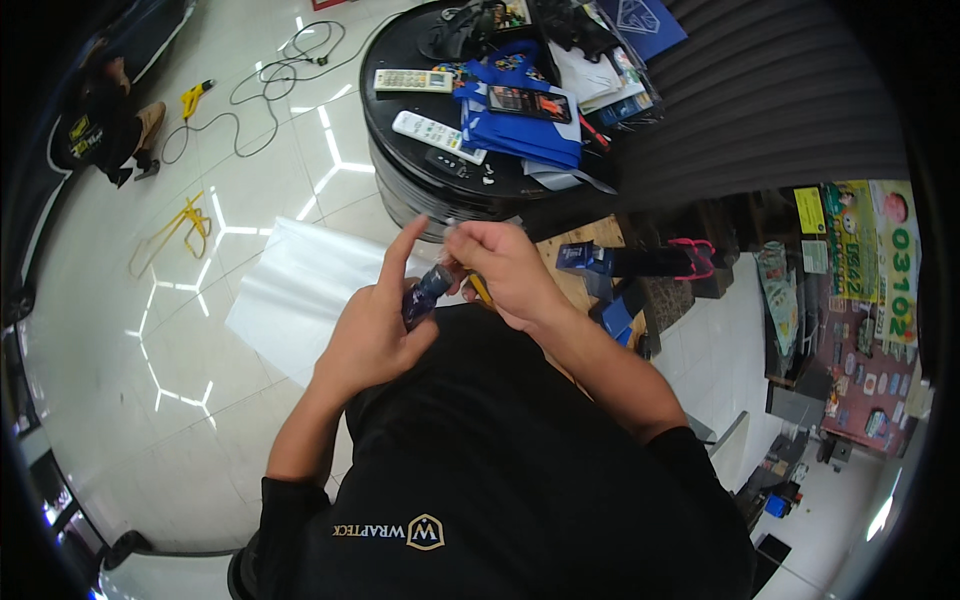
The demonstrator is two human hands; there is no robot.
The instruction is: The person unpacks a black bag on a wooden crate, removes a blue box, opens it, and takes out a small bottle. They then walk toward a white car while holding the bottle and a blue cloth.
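Note:
My left hand (370, 325) is wrapped round a small dark blue-purple bottle (421, 298) with a dark top, tilted up to the right, its index finger stretched out above it. Just beside the bottle's top, my right hand (503, 268) has its thumb and fingertips pinched together. Something small and pale shows at that pinch, too small to name. Under the right hand's fingers sticks out a slim yellow tool (482, 291), mostly hidden by the hand. Both hands are close together in front of my black shirt.
Ahead stands a round black drum table (395, 130) with remote controls (440, 137), a phone (528, 102) and blue cloth bags (515, 140). A white sheet (300, 290) lies on the tiled floor. Left are a yellow tool (197, 98), a cable (290, 72) and a crouching person (105, 125).

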